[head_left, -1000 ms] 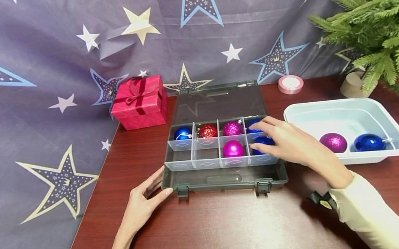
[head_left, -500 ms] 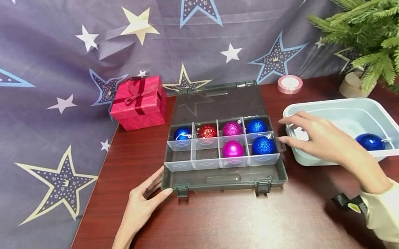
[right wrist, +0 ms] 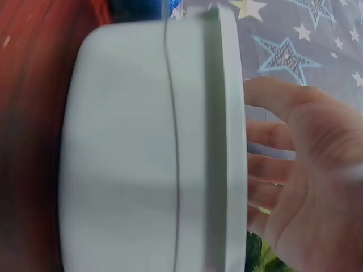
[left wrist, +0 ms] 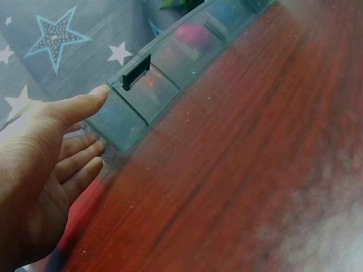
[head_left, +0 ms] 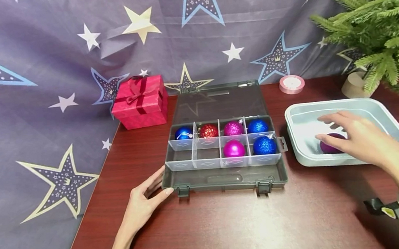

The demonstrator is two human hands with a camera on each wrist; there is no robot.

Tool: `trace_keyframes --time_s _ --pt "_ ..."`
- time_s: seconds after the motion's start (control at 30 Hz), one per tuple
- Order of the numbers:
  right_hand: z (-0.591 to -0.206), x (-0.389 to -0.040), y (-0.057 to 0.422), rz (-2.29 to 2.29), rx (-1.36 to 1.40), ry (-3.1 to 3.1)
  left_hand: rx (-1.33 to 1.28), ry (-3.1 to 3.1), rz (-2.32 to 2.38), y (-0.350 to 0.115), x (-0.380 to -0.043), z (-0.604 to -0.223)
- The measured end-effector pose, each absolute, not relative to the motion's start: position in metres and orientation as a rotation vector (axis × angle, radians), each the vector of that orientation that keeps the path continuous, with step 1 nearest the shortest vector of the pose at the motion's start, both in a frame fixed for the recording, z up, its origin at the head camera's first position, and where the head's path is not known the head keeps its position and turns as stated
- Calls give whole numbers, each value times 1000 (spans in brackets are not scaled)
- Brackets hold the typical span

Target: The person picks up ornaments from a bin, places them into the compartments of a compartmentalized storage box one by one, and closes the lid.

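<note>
Right hand (head_left: 367,141) over the tub (head_left: 316,161), fingers (head_left: 333,117) wide apart.
Beneath, the ball (head_left: 328,149) lies at the tub's eight o'clock, contact unclear; the left hand (head_left: 140,206), fingers parted, touches the case (head_left: 198,179) at eight o'clock.

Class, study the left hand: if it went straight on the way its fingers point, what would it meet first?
The left end of the box. The left hand points at it and seems to touch its near corner, though depth makes the exact contact hard to judge.
</note>
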State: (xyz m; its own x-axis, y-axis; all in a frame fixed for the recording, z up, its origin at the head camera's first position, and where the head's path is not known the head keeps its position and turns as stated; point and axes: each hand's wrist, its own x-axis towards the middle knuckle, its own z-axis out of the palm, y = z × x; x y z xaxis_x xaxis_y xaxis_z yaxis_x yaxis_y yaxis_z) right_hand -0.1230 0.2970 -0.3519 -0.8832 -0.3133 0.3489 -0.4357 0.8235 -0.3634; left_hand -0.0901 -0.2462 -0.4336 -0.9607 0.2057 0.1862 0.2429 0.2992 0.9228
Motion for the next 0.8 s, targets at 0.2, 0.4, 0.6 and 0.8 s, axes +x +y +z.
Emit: trace_keyframes --time_s 0.2,0.4,0.6,0.8 --pt "-357 -120 316 576 524 -2797 -439 -2503 -1794 -246 -90 -434" --pt "-362 -121 326 514 541 -2838 -442 -2500 -1794 -246 -91 -434" --pt "-365 -125 332 526 566 -2908 -452 -2494 -1797 -246 -91 -434" --pt "-364 -128 334 550 559 -2998 -463 -2485 -1800 -246 -91 -435"
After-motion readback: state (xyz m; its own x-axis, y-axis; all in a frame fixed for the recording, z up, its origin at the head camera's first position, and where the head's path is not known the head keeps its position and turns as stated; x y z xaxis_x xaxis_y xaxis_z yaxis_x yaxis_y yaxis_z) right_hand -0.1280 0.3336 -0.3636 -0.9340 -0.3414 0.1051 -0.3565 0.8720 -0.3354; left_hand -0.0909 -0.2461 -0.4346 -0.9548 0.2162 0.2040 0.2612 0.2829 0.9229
